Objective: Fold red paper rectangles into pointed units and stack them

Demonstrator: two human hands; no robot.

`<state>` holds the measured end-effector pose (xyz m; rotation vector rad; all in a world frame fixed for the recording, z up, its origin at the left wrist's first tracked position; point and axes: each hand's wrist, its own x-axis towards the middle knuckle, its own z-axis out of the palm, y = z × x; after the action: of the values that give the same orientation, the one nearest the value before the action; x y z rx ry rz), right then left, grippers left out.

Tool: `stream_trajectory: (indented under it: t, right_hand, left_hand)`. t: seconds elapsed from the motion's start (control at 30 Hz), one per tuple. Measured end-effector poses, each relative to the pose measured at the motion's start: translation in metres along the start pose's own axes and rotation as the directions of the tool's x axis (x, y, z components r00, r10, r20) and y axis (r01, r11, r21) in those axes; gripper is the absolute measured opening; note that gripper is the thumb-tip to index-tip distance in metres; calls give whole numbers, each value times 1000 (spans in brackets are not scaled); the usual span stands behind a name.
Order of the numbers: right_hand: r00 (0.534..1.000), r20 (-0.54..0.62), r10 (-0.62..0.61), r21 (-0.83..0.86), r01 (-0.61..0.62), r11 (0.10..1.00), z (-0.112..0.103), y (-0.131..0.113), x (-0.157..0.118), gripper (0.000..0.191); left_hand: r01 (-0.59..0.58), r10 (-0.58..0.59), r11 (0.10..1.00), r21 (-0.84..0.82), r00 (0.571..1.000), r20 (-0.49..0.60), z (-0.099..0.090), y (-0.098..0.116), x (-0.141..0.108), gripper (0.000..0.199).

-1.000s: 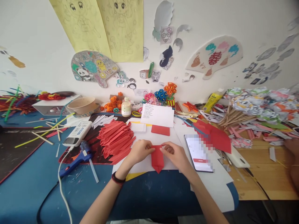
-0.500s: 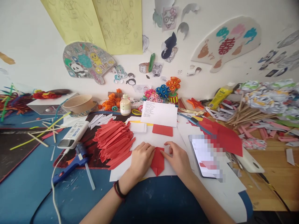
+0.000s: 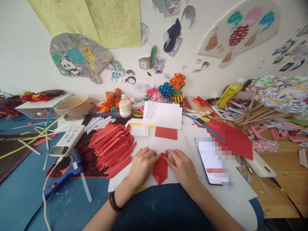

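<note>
Between my two hands lies a piece of folded red paper (image 3: 160, 170), its lower end folded to a point facing me. My left hand (image 3: 143, 163) grips its upper left edge, fingers curled and pressed together. From the other side, my right hand (image 3: 180, 165) has its thumb and fingertips at the upper right edge, pinching the paper. Fingers partly hide the top edge. White paper sheets (image 3: 120, 183) lie under the work. A large pile of folded red paper strips (image 3: 112, 146) sits left of my left hand. Beyond my hands is a flat red paper rectangle (image 3: 166, 132).
A blue glue gun (image 3: 64, 176) and a white power strip (image 3: 68, 139) lie at left. A phone (image 3: 213, 163) rests at right, near red sheets (image 3: 238, 138). A handwritten card (image 3: 162, 115) and a glue bottle (image 3: 125, 106) stand at the back.
My right hand's fingers have come down and closed in on the paper's upper right edge. My left hand keeps its hold. The whole view has shifted slightly.
</note>
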<state>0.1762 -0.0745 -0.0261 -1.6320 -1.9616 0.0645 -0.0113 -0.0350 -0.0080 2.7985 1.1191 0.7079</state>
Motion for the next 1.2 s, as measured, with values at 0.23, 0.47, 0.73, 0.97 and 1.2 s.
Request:
stream_trajectory:
  t: [0.23,0.47,0.73,0.97,1.2]
  right_hand:
    - [999,3,-53,-44,53,998,-2,-2,2,26]
    - [989,-20,-146,-124,143,982,0,-4,0,28]
    - [983,14,-182,-158,182,971,-2,-5,0,27]
    - [985,20,-170,-129,172,977,0,-3,0,27]
    - [991,13,-134,-85,135,987,1,-2,0,26]
  left_hand:
    - [-181,161,955,235,982,100,-5,7,1,26]
    - [-258,251,928,270,966,61,-3,6,-1,21]
    - [-175,179,973,147,984,-11,-2,2,0,19]
    - [-39,38,999,-27,999,-18,-1,-1,-4,29]
    - [-78,75,993,94,996,40,-3,3,-2,29]
